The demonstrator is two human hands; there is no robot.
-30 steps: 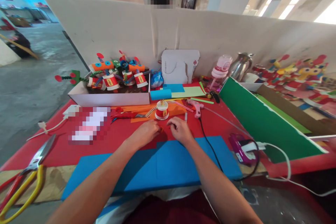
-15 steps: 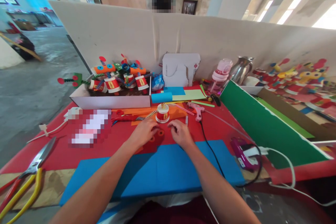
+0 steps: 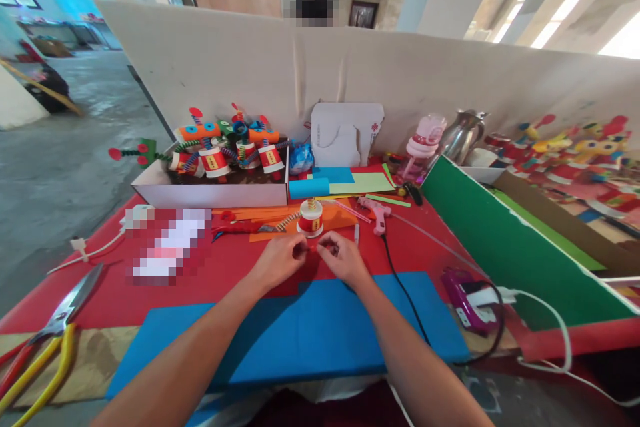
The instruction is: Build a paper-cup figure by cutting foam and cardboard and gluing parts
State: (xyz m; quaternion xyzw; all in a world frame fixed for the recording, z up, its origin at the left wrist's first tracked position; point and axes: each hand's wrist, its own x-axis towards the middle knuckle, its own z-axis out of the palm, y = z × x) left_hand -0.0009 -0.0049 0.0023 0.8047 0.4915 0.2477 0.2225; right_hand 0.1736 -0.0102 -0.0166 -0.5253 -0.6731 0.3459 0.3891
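My left hand (image 3: 281, 259) and my right hand (image 3: 344, 255) meet fingertip to fingertip over the red tabletop, both closed in a pinch. Between them shows a small red piece (image 3: 313, 249), held at its two sides; its exact shape is too small to make out. Just beyond the fingers stands an upright paper cup (image 3: 311, 219) with a red and yellow label. A striped paper spring (image 3: 289, 221) sticks out from its left side, and another rises from its top. Behind the cup lies a blue paper tube (image 3: 309, 188).
A pink glue gun (image 3: 379, 212) with a black cord lies to the right, near a purple power strip (image 3: 467, 300). Large shears (image 3: 65, 320) rest at left. A white box (image 3: 210, 196) holds several cup figures. A green panel (image 3: 520, 247) stands at right.
My hands have come closer together, and the small red piece is now between my fingertips. The orange-red rings that lay on the table between my hands no longer show there.
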